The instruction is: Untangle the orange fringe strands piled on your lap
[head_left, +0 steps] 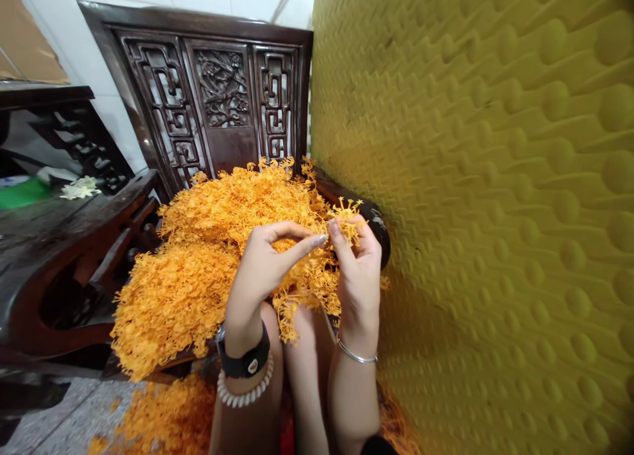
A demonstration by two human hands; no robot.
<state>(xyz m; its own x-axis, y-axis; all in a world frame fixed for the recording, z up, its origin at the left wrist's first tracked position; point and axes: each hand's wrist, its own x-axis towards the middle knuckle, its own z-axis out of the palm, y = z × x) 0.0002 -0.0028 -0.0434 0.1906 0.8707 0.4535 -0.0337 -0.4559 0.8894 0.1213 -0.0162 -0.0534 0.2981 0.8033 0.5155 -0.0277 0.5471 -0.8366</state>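
Note:
A big heap of small orange plastic flower sprigs (198, 257) covers the seat of a dark carved wooden chair (218, 92) in front of me. My left hand (267, 263) is raised over the heap, thumb and forefinger curved in a pinch towards my right hand. It wears a black watch and a white bead bracelet. My right hand (359, 270) is closed on an orange flower sprig (347, 217), whose tips stick up above its fingers. A thin silver bangle circles that wrist. Both hands nearly touch at the fingertips. My bare knees show below them.
A large yellow foam sheet (495, 210) with raised bumps fills the right side, close to my right hand. A second dark wooden chair (54, 244) stands at the left, with white flowers (79, 189) on it. More orange sprigs (163, 415) lie on the grey floor.

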